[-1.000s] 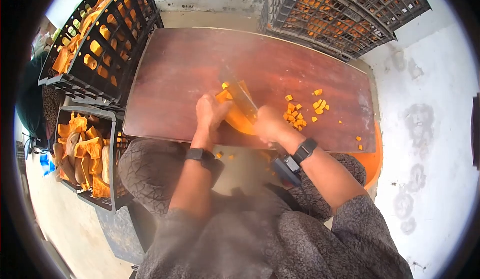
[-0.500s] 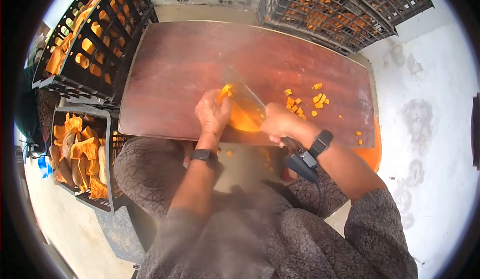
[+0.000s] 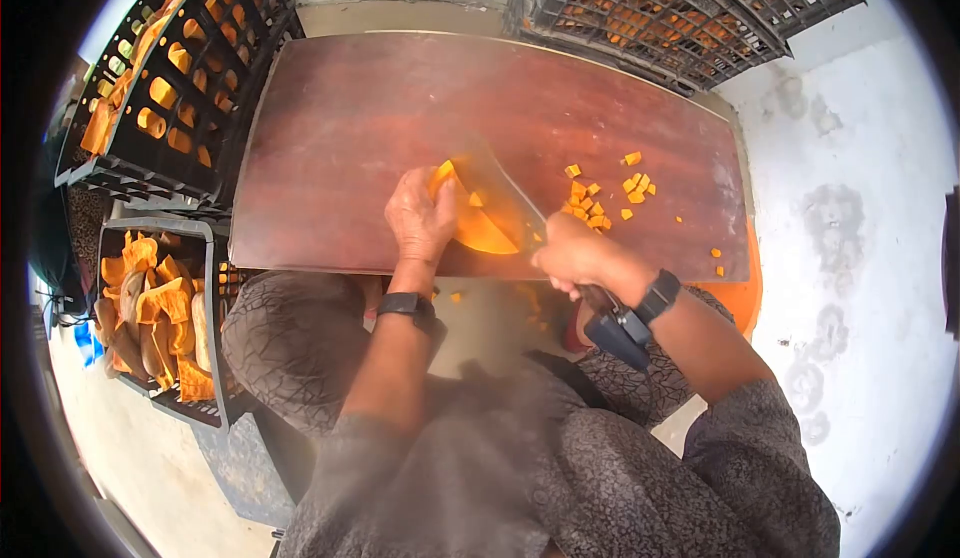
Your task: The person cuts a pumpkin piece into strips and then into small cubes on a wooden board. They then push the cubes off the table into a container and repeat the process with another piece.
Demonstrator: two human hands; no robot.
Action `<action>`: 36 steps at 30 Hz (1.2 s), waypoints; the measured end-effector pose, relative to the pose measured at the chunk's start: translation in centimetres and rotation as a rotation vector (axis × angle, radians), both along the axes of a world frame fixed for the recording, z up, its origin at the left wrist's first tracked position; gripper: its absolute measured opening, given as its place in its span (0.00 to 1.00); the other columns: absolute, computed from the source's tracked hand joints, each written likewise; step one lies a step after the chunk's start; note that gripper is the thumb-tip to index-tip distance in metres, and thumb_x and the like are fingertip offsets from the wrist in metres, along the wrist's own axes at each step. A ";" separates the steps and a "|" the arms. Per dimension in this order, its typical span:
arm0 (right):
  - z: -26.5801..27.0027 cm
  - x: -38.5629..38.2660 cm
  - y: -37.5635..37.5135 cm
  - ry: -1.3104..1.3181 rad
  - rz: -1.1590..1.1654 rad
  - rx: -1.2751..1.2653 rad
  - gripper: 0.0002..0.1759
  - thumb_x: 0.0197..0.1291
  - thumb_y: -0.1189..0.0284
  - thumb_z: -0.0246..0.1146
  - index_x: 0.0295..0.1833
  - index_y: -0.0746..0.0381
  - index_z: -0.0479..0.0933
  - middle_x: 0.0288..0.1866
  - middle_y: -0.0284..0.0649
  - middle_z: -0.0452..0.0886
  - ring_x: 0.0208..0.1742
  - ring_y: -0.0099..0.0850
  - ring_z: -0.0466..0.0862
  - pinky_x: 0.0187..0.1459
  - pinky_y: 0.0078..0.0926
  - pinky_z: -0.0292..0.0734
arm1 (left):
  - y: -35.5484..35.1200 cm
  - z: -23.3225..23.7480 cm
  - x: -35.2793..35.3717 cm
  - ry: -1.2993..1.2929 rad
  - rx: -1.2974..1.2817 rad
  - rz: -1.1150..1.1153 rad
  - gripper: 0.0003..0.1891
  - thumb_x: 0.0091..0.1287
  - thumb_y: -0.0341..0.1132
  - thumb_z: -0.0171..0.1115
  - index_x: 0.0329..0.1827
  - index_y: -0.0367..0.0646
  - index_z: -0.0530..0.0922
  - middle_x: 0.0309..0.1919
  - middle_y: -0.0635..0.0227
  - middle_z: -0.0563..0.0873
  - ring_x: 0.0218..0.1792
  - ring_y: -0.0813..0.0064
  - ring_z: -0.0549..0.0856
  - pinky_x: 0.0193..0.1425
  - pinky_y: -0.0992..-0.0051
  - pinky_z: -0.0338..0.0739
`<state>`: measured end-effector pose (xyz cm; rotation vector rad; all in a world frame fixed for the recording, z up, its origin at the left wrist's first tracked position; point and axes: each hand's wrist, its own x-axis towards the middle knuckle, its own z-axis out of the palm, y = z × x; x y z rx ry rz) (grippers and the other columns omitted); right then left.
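On the reddish board, my left hand [image 3: 420,216] is closed on the left end of an orange pumpkin piece [image 3: 484,233], near the board's front edge. A small cut bit lies on or against that piece. My right hand [image 3: 582,254] is wrapped around a knife [image 3: 520,194], whose handle the fingers hide. The blade points away to the upper left, just right of the pumpkin piece, and looks blurred. Several pumpkin cubes [image 3: 580,192] lie scattered on the board beyond and right of the knife.
Black crates [image 3: 135,138] with orange pieces stand at the left; a lower crate [image 3: 217,328] beside my knee holds pumpkin chunks. More black crates [image 3: 655,33] with orange bits stand behind the board [image 3: 340,138]. A white wall [image 3: 850,208] rises at the right.
My right hand and the knife have shifted slightly right, opening a small gap from the pumpkin piece. A cut bit now shows lower on the piece. My left hand stays on it.
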<state>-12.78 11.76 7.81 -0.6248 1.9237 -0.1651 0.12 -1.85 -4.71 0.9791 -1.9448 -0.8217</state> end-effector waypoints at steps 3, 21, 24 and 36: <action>0.8 1.1 0.2 0.075 -0.006 0.015 0.10 0.60 0.79 0.55 0.43 0.76 0.74 0.20 0.44 0.77 0.16 0.31 0.78 0.17 0.32 0.73 | -0.1 -0.1 0.0 -0.007 -0.016 0.010 0.11 0.59 0.33 0.68 0.42 0.38 0.82 0.37 0.54 0.86 0.41 0.51 0.86 0.47 0.61 0.80; 1.4 1.1 3.4 0.176 0.085 -0.003 0.10 0.55 0.79 0.53 0.32 0.74 0.79 0.18 0.49 0.80 0.19 0.39 0.83 0.23 0.36 0.78 | 0.6 -0.2 0.6 0.004 -0.008 0.047 0.13 0.60 0.33 0.67 0.45 0.36 0.81 0.39 0.53 0.86 0.42 0.51 0.86 0.48 0.60 0.80; 1.0 1.7 3.6 0.324 0.161 -0.029 0.09 0.52 0.78 0.59 0.35 0.70 0.81 0.27 0.54 0.84 0.31 0.51 0.86 0.37 0.44 0.80 | 0.5 -0.2 0.4 0.028 -0.004 0.056 0.12 0.60 0.32 0.67 0.45 0.37 0.81 0.38 0.54 0.86 0.42 0.51 0.86 0.48 0.61 0.80; -0.3 3.0 0.4 0.442 0.187 -0.214 0.11 0.51 0.78 0.61 0.40 0.69 0.82 0.40 0.56 0.85 0.44 0.52 0.86 0.44 0.45 0.80 | 1.6 1.6 1.5 0.163 -0.002 -0.055 0.10 0.60 0.29 0.66 0.43 0.37 0.79 0.37 0.55 0.84 0.40 0.53 0.85 0.46 0.62 0.79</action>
